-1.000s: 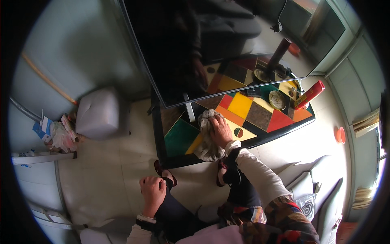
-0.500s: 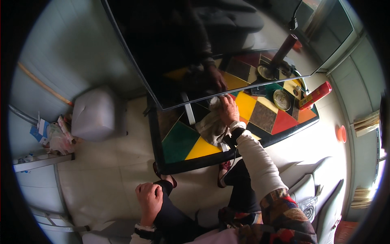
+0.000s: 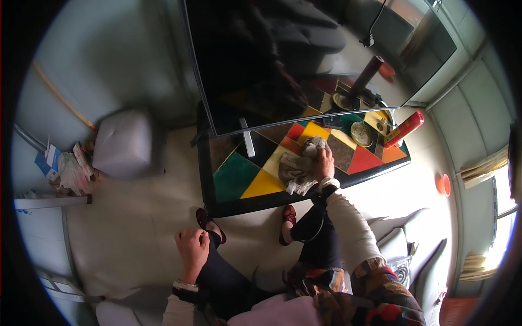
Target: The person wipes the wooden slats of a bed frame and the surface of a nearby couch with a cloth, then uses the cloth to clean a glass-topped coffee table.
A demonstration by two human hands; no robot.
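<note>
My right hand (image 3: 324,164) grips a crumpled grey-white cloth (image 3: 298,173) on the colourful patchwork tabletop (image 3: 237,179). The cloth spreads to the left of my fingers, flat against yellow and dark patches near the table's front edge. My left hand (image 3: 192,250) rests on my left knee, fingers curled in, with nothing seen in it. Behind the cloth, a large dark television screen (image 3: 261,70) stands on the table and mirrors the tabletop and my arm. Its pale foot (image 3: 247,138) sticks out to the left of the cloth.
Right of the cloth are a round glass ashtray (image 3: 361,134) and a red-and-yellow cylindrical can (image 3: 404,129). A grey padded stool (image 3: 124,144) stands on the floor to the left, beside plastic bags (image 3: 73,174). An orange bowl-like container (image 3: 443,185) is at the right, near grey sofa cushions (image 3: 416,239).
My right hand has pulled back from under the screen's lower edge toward the front edge, bringing the cloth along and bunching it. My left hand stays on the knee; the view has shifted slightly.
</note>
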